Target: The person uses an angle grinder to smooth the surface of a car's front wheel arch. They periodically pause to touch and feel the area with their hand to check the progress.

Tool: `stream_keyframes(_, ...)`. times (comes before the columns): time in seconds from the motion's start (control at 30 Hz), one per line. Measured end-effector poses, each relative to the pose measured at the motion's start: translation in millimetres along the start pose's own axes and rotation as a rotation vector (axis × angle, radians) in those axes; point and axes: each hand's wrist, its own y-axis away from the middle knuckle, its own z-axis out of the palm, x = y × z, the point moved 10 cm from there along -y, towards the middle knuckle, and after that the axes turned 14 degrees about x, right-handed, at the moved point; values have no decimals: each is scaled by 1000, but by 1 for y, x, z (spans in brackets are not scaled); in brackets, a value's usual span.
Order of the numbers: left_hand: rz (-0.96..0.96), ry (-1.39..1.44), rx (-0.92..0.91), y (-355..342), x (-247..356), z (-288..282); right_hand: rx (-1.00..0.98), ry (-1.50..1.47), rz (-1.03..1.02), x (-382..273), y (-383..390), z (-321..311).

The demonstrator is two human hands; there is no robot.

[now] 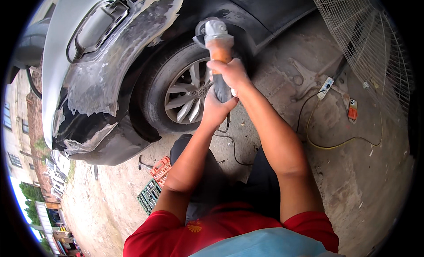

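Note:
Both of my hands grip an orange and dark angle grinder [219, 48], its metal head pointing away from me. My left hand [215, 107] wraps the rear end of the body, near where the cord leaves. Farther forward, my right hand [233, 74] closes round the middle of the body. The disc at the head lies against or very close to the dark wheel arch [236, 29] of the car; I cannot tell whether it touches. Below the arch is the tyre [152, 87] with a silver alloy wheel [190, 91]. Grey filler [99, 80] covers part of the bumper.
A large fan's wire cage [353, 31] stands at the upper right. On the concrete floor lie a white power strip [326, 88], an orange-and-white phone-like object [352, 110] and a yellow cable [335, 147]. An open tool set [150, 196] sits left of my legs.

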Motion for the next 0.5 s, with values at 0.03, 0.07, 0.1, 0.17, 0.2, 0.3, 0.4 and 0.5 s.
stream_keyframes(0.03, 2, 37, 2, 4, -2, 2, -22, 85, -30, 5, -2, 1)
stream_keyframes(0.07, 5, 69, 13, 8, 0, 1, -10, 150, -98, -1, 4, 4)
stream_keyframes(0.1, 8, 102, 24, 10, 1, -1, -19, 162, -90, -2, 9, 5)
stream_keyframes(0.17, -17, 93, -7, 7, -3, -1, -16, 131, -64, -2, 9, 4)
stream_keyframes(0.2, -29, 93, -25, 5, -4, 0, -4, 87, -47, 1, 4, 2)
stream_keyframes(0.3, -43, 76, -17, 0, -3, -3, 2, 70, -27, 3, 3, 3)
stream_keyframes(0.4, -15, 104, 27, 9, -4, -2, -20, 130, -80, 4, 9, 5)
stream_keyframes(0.5, -57, 56, 18, 6, -14, -8, 0, 83, -35, 12, 11, 5)
